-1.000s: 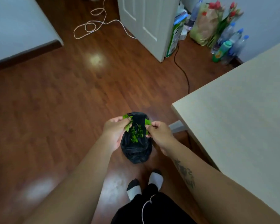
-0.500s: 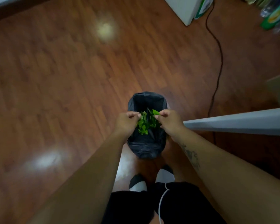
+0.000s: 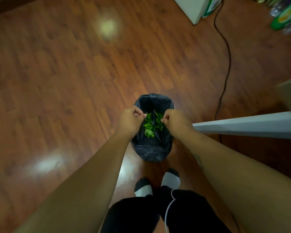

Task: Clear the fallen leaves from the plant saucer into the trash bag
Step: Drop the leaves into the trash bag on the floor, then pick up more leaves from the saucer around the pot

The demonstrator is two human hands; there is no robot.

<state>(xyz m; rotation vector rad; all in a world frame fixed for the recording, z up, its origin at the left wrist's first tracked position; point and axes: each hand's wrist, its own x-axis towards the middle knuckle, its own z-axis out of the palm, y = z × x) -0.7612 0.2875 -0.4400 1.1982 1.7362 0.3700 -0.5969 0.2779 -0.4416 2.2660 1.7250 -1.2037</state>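
Black plastic trash bag [image 3: 151, 148] held open above wooden plank floor [image 3: 57, 81]. Left hand [image 3: 130, 121] pinches rim at 9 o'clock, right hand [image 3: 174, 121] at 3 o'clock, fingers clenched. Green fallen leaves [image 3: 151, 126] lie inside. Black cable [image 3: 225, 64] at 1 o'clock.

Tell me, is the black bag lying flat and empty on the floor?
No, the trash bag is held open by both hands, with green leaves inside it.

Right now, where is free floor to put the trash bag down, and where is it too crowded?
The wooden floor left of and beyond the black trash bag is bare. To the right it is tight: the grey table leg and the black cable border it, with bottles in the far corner. Both hands, left hand and right hand, pinch the rim.
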